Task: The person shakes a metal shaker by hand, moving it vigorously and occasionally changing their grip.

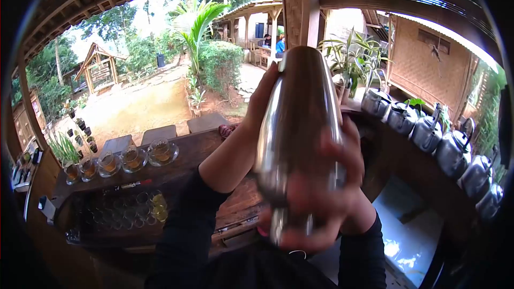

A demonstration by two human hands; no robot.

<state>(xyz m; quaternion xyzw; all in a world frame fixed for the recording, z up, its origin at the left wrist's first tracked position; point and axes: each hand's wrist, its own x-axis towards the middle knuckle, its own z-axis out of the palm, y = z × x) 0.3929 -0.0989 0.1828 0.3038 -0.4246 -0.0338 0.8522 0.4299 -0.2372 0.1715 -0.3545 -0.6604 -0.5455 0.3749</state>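
Observation:
A silver metal cocktail shaker [297, 112] fills the middle of the head view, raised close to the camera and tilted, with motion blur over its lower part. My left hand [266, 93] lies along the shaker's upper left side, its fingers mostly hidden behind the metal. Around the lower end wraps my right hand [326, 198], its fingers smeared by movement but closed on the shaker. Both forearms wear dark sleeves.
Several glass cups [162, 151] of brown drink on saucers line the wooden counter [195, 155] at left. Below them, a dark tray holds more glasses [126, 208]. Metal kettles [427, 131] stand along the right ledge. Two people sit far off under a roof.

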